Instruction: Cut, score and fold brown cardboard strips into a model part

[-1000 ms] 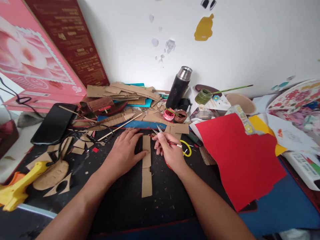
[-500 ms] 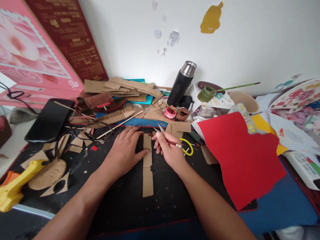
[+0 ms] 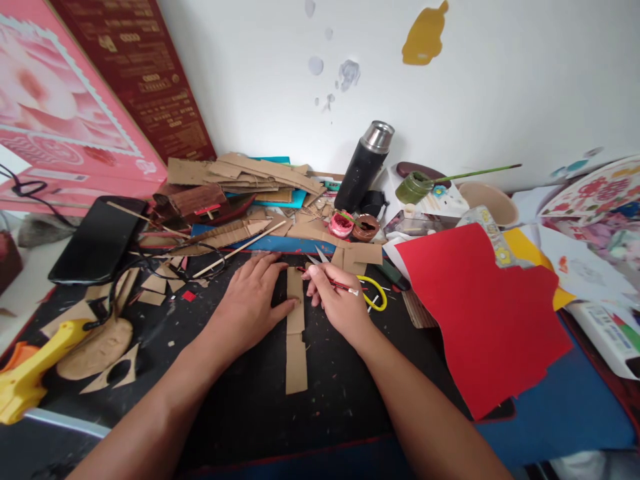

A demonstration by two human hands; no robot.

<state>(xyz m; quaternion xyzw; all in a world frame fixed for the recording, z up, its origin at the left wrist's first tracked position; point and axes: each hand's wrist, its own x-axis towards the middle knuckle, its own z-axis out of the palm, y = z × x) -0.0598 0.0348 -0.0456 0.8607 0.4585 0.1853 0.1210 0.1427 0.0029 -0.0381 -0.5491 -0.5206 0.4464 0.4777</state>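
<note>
My left hand lies open and flat on the black mat, its thumb resting on a narrow cardboard strip. Just below that strip, a second cardboard piece lies end to end with it or under its edge; I cannot tell which. A slim red pen is pinched in my right hand, its tip over the strip's upper right edge. Scissors with a yellow handle lie partly hidden behind my right hand, their blades pointing up and left.
A yellow glue gun, cardboard scraps and a black phone are at left. Behind stand a cardboard pile, open paint jars and a black flask. Red paper covers the right side.
Almost nothing differs. Both hands, the pen and the cardboard strip stay in place; the view has shifted very slightly.
</note>
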